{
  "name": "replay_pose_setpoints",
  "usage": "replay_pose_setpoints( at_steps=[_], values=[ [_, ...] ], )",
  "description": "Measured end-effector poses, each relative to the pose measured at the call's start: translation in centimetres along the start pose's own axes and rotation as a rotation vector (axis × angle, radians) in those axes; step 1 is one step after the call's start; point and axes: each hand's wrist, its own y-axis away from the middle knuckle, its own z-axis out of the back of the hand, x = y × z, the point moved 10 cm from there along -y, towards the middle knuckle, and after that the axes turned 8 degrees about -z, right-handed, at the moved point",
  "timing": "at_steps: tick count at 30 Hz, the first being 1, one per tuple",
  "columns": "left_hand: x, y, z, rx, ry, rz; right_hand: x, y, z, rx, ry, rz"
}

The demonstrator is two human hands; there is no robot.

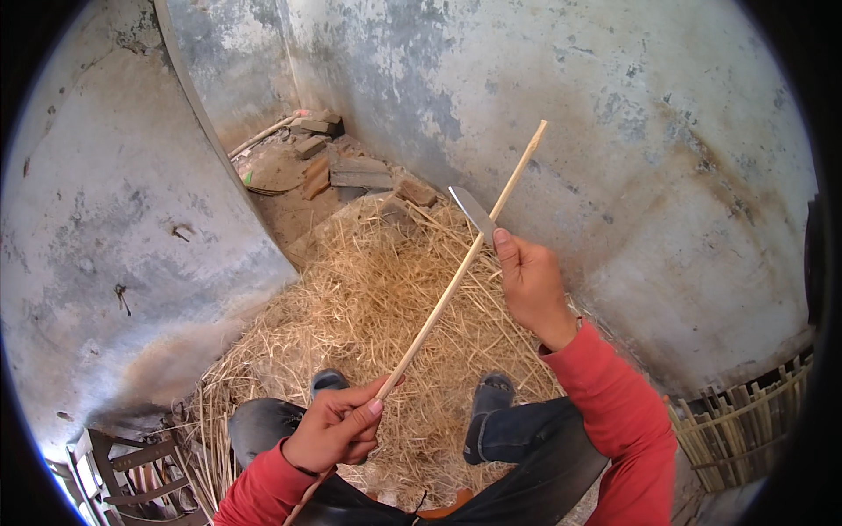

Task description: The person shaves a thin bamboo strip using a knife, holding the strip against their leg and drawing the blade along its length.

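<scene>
A long, pale wooden stick (436, 314) slants across the view, its far end up by the right wall and its lower end passing under my left forearm. My left hand (338, 427) is closed around its lower part, thumb lying along the top. In my right hand (533, 285) is a knife (472, 210), the thumb pressed by the base of the blade. The steel blade crosses the stick and touches it above the middle. My right fingers hide the knife's handle.
Straw and shavings (377, 289) cover the floor around my feet. Bricks and wood blocks (360, 173) lie in the far corner between worn plaster walls (614, 105). A slatted basket (745, 421) stands at right, a wooden chair-like frame (145, 478) at lower left.
</scene>
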Motion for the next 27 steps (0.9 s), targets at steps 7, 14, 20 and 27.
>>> replay_pose_setpoints(
  at_steps=[7, 14, 20, 27],
  values=[
    [-0.9, -0.3, 0.1, -0.052, -0.023, -0.018, 2.4, 2.6, -2.7, 0.213, -0.024, 0.001],
    [-1.2, -0.4, 0.1, -0.060, -0.032, -0.063, 4.1, 4.7, -4.7, 0.395, -0.010, 0.003],
    [-0.9, -1.6, 0.4, -0.001, 0.016, -0.097, 7.9, 10.3, -8.8, 0.637, 0.013, 0.115],
    [-1.9, -1.5, -1.0, -0.003, 0.137, -0.113, 8.2, 7.5, -6.4, 0.530, -0.128, 0.047]
  ],
)
